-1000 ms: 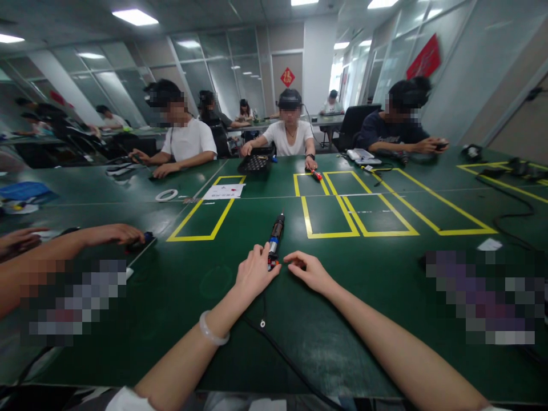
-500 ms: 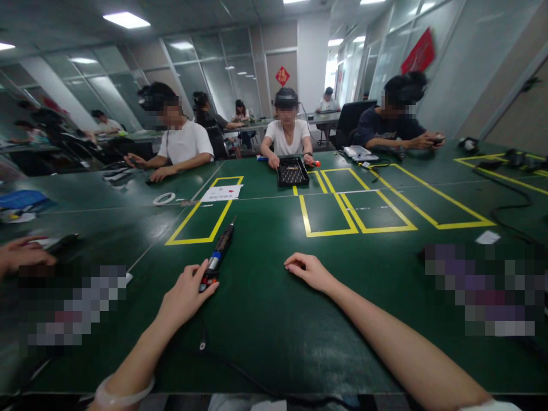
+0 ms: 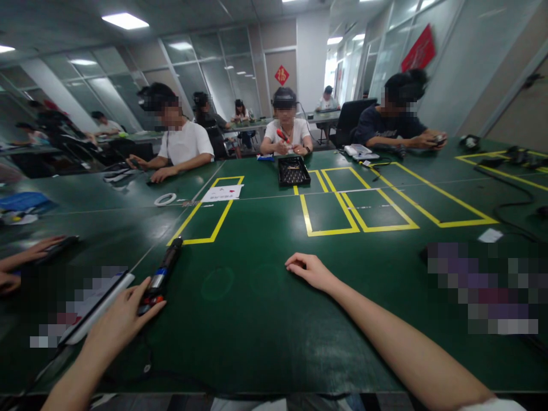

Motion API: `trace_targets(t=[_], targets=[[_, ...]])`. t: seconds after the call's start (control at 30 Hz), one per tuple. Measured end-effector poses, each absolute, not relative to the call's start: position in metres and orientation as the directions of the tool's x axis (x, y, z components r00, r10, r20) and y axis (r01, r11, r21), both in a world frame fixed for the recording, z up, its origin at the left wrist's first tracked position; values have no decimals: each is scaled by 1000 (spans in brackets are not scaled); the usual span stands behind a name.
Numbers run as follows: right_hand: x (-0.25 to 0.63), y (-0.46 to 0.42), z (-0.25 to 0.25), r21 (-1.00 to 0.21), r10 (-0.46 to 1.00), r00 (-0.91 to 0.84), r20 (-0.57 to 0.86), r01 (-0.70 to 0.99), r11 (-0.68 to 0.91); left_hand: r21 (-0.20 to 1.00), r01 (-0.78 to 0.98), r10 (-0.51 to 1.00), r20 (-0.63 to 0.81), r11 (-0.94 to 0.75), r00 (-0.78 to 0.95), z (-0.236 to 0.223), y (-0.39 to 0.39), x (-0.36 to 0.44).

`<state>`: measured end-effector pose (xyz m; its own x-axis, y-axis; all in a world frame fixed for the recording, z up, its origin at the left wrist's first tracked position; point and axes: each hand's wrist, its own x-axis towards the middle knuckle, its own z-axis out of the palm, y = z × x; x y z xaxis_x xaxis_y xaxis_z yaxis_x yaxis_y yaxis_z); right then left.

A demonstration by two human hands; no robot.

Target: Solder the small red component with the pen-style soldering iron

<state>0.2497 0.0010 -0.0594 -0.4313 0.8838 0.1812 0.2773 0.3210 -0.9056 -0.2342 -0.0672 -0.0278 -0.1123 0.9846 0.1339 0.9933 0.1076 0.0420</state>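
Note:
A corded electric screwdriver [image 3: 165, 268], black with a blue band and orange parts, lies on the green table to the left. My left hand [image 3: 117, 317] grips its rear end, thumb on one side and fingers on the other; the tip points away from me. Below the hand, a dark cable with a small metal ring [image 3: 148, 368] hangs toward the table's near edge. My right hand [image 3: 311, 271] rests on the table right of centre, fingers loosely curled and nothing visible in them. Faint round marks show on the surface between both hands.
Yellow tape outlines [image 3: 334, 233] mark the green table [image 3: 265, 337]. A white paper [image 3: 222, 193] and tape roll [image 3: 165, 199] lie ahead left. Across, a person holds an orange-handled tool [image 3: 283, 136] behind a black tray [image 3: 294, 181]. Another person's hand [image 3: 40, 248] is at far left.
My left hand has moved the electric screwdriver left along the table. My right hand has stayed put. The person across has raised the orange-handled tool.

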Motion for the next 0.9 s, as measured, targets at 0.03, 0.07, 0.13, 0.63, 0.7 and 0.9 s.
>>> trace_targets(t=[0.03,0.07,0.13,0.63,0.7,0.9], targets=[[250,1,-60,-904,883,-432,183,279,324,-11,997,982,172,76,-73,-25,-69,-228],[250,2,-61,-903,882,-433,184,280,326,-67,997,979,202,42,-28,-22,-70,-223],[250,2,-62,-904,882,-432,186,277,326,-163,987,974,224,-4,41,-17,-72,-212],[250,2,-62,-900,877,-440,193,276,337,449,874,983,69,-185,172,11,-48,-69],[251,3,-63,-906,877,-440,194,262,332,613,754,961,29,-235,275,9,-37,-31],[252,5,-67,-974,879,-443,176,51,220,925,362,878,-80,-111,472,-12,-5,41]])
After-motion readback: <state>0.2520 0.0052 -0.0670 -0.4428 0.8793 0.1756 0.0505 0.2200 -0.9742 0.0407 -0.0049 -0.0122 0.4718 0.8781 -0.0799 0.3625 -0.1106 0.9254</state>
